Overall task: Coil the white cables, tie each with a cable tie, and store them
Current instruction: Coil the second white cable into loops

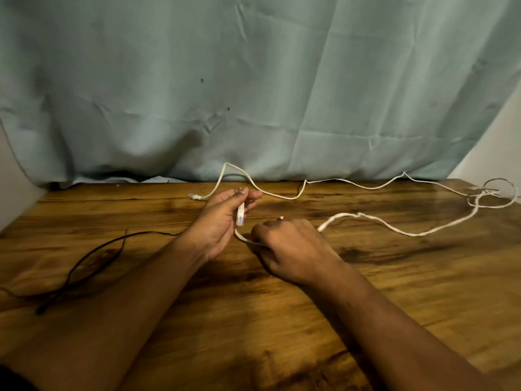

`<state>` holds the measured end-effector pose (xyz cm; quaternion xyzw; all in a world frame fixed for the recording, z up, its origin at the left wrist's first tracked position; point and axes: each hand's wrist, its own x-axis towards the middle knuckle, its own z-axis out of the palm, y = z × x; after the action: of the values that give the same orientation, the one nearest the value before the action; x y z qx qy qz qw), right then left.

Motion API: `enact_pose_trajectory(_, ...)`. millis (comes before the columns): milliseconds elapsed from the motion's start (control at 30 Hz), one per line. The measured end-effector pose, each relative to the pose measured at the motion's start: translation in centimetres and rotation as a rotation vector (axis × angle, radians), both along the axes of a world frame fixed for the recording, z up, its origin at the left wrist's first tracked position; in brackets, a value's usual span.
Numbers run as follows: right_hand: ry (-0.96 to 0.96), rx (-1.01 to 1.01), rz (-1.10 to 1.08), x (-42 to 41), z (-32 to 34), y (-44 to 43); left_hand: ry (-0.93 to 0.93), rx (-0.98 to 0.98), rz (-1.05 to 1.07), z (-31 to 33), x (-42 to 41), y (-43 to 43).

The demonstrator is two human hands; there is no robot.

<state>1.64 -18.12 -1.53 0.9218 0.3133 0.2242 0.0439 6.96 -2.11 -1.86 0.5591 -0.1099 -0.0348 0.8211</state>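
Pale green cloth point(282, 80) hangs behind a wooden counter point(282, 320) in the head view, where a person works on a white cable point(414, 235). The left hand point(222, 221) pinches the cable's plug point(240, 215) between thumb and fingertips just above the middle of the counter. The plug stands nearly upright, its clear tip pointing down toward the wood. The right hand point(293, 246), just beside it, is curled around the cable with knuckles up, and a short stretch of cable bridges the two hands. From the right hand the cable snakes rightward across the counter into loose loops point(496, 193) at the far right edge. A thinner pale cable point(282, 195) wanders along the back edge, its plug end point(194, 196) pointing left. A black cable point(93, 258) lies looped at left.
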Motion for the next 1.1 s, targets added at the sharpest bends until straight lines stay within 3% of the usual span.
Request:
enact_pose_trajectory(133,-0.143,0.0,0.109,0.1,0.4,-0.3,-0.031,0.078,-0.013,-0.3,0.1,0.3)
enact_pose_trajectory(300,-0.213,0.235,0.131,0.7,0.8,-1.5,-0.075,0.313,-0.032,-0.2,-0.1,0.8)
enact_pose_trajectory(467,-0.292,0.392,0.124,1.4,0.4,-2.2,-0.078,0.384,-0.131,0.2,-0.9,0.4)
enact_pose_trajectory(567,-0.249,0.503,0.054,1.7,0.0,-2.5,-0.019,0.298,-0.232,0.1,-1.2,0.2)
enact_pose_trajectory(700,-0.118,0.5,-0.105,2.0,-0.5,-3.0,0.114,0.063,-0.423,0.5,-1.7,-0.1)
enact_pose_trajectory(833,-0.025,0.537,-0.121,1.8,-0.9,-2.9,0.196,-0.136,-0.482,1.0,-1.6,0.1)
enact_pose_trajectory(1100,0.071,0.449,-0.217,1.8,-1.2,-2.5,0.242,-0.194,-0.642,0.6,-1.1,0.5)
